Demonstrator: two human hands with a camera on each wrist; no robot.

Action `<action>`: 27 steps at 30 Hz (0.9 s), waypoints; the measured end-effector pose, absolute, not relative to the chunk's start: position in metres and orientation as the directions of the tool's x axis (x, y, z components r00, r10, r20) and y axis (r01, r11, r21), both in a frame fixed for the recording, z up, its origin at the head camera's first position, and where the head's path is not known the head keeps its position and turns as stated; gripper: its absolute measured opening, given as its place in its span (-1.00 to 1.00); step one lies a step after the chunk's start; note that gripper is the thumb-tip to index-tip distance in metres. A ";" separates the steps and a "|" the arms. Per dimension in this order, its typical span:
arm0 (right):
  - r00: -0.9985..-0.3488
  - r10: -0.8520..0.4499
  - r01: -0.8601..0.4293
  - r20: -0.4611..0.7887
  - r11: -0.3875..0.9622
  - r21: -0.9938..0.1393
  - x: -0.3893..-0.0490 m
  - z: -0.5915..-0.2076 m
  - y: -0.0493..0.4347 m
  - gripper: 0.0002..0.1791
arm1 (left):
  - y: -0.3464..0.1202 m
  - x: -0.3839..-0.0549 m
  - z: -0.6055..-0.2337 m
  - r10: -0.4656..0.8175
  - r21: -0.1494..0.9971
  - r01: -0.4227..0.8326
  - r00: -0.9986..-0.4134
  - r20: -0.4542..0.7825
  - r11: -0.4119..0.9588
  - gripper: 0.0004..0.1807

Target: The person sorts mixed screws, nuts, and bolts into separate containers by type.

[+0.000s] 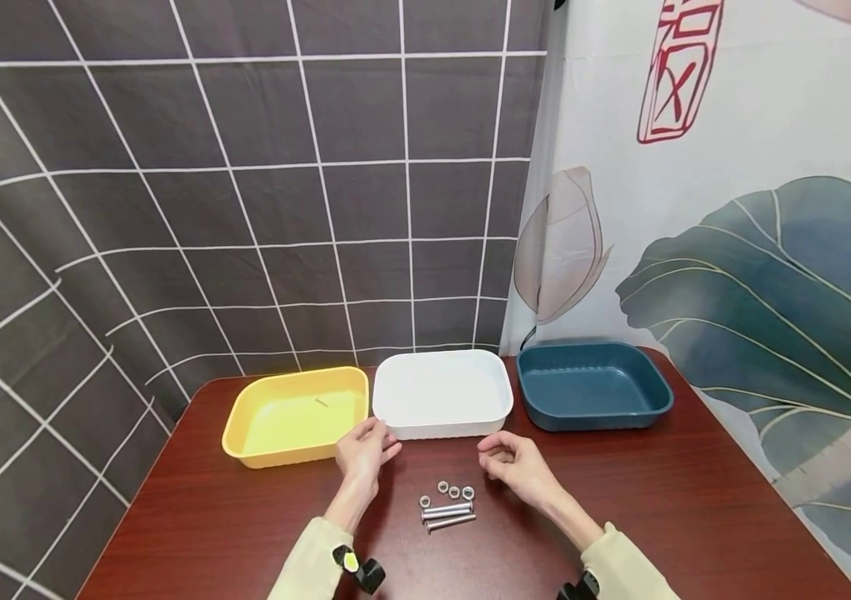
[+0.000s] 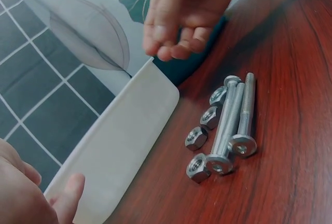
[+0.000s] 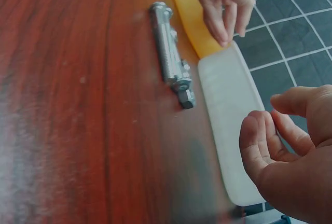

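Observation:
My left hand (image 1: 360, 454) is at the front left corner of the white tray (image 1: 443, 432), its fingertips close to the rim; whether they touch it is unclear. Near the tray's front right corner is my right hand (image 1: 521, 471), fingers loosely bent and nothing held in them. Between the hands, on the table, lie three silver bolts (image 2: 247, 110) side by side, with several hex nuts (image 2: 196, 138) next to them. In the right wrist view the bolts (image 3: 167, 45) look blurred, and a gap shows between the thumb and fingers (image 3: 253, 136) of my right hand.
A yellow tray (image 1: 297, 457) stands left of the white one, with a small thin object (image 1: 322, 402) inside. On the right is a dark blue tray (image 1: 598, 417). All stand along the back of the reddish-brown table (image 1: 245, 533), before a grey checked cloth (image 1: 260, 200).

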State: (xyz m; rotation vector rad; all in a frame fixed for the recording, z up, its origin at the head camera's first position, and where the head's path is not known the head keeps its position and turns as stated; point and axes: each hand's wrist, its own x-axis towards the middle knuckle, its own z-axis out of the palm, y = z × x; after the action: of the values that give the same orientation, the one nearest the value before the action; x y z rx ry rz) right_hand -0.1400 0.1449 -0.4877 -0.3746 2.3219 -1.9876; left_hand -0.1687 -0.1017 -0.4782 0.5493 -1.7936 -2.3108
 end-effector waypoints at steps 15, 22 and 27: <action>-0.936 -0.324 -0.194 0.133 0.162 -0.968 -0.132 -0.504 0.145 -0.73 | -0.094 -0.179 -0.481 -0.374 0.918 -0.076 -0.898 -0.233 -0.390 -0.63; -0.932 -0.323 -0.251 0.165 0.244 -0.937 -0.132 -0.511 0.144 -0.75 | -0.092 -0.180 -0.486 -0.389 0.901 -0.072 -0.885 -0.255 -0.428 -0.65; -0.927 -0.332 -0.270 0.172 0.275 -0.923 -0.132 -0.516 0.144 -0.74 | -0.091 -0.181 -0.488 -0.384 0.888 -0.072 -0.884 -0.268 -0.454 -0.54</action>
State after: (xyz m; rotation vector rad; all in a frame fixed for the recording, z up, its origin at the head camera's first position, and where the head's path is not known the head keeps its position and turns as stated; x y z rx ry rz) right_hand -0.1320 0.1436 -0.5155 -0.5824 2.4637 -1.7663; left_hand -0.1811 -0.0913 -0.4875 0.6576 -1.5231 -2.4412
